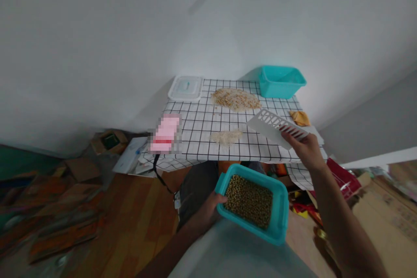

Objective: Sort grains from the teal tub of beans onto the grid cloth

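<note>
My left hand (pixel 211 208) grips the left rim of a teal plastic bin (pixel 282 208), thumb over its edge. A layer of small greenish-brown beans (pixel 249 202) covers the bottom of this bin, which is in front of the table's near edge. My right hand (pixel 308 151) is closed on a flat white plastic piece with a row of slots (pixel 269 132), held tilted over the table's right side. Behind it, a heap of pale grains mixed with tan pieces (pixel 236 99) lies on the checked cloth. Nearer to me is a smaller pale grain pile (pixel 226 137).
A second teal bin (pixel 282 89) stands at the back right, near a yellow cloth (pixel 299 118). At the back left lies a white lid (pixel 185 88). A blurred-out pink item (pixel 165 134) is at the left edge. Cardboard boxes (pixel 83 169) clutter the floor.
</note>
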Tool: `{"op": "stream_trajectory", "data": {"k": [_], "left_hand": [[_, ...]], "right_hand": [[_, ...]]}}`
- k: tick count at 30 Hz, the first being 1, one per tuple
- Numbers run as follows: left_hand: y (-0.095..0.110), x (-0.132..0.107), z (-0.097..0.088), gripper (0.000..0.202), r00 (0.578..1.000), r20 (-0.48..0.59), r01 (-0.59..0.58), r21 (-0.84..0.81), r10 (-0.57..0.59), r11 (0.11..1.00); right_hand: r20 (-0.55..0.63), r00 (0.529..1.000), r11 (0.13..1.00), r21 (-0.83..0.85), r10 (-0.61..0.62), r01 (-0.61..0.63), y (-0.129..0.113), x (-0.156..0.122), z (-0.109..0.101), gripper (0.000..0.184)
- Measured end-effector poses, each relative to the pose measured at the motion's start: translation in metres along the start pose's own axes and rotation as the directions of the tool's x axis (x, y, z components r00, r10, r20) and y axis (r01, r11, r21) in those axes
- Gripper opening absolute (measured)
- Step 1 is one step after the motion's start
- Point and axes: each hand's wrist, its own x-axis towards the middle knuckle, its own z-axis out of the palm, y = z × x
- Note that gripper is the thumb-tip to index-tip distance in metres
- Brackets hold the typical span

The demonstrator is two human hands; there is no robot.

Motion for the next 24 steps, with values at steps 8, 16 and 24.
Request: {"op": "stream_trajectory", "data": {"k": [8, 16, 24], "left_hand": [[-0.005, 0.004, -0.001, 0.03, 0.98, 0.143, 0.166, -0.209, -0.138, 0.964], [-0.008, -0.009, -0.026, 0.032, 0.983, 0.02, 0.182, -0.251, -0.183, 0.951], [0.001, -0.016, -0.023, 0.036, 0.991, -0.104, 0.083, -0.075, -0.09, 0.994]], "right_hand": [[0.085, 0.996, 0.999, 0.021, 0.033, -0.035, 0.012, 0.0, 0.004, 0.038], [0.088, 0.996, 0.999, 0.037, -0.015, 0.012, 0.022, 0.007, 0.013, 0.038], [0.14, 0.99, 1.0, -0.017, -0.003, 0.005, 0.026, 0.02, 0.019, 0.037]]}}
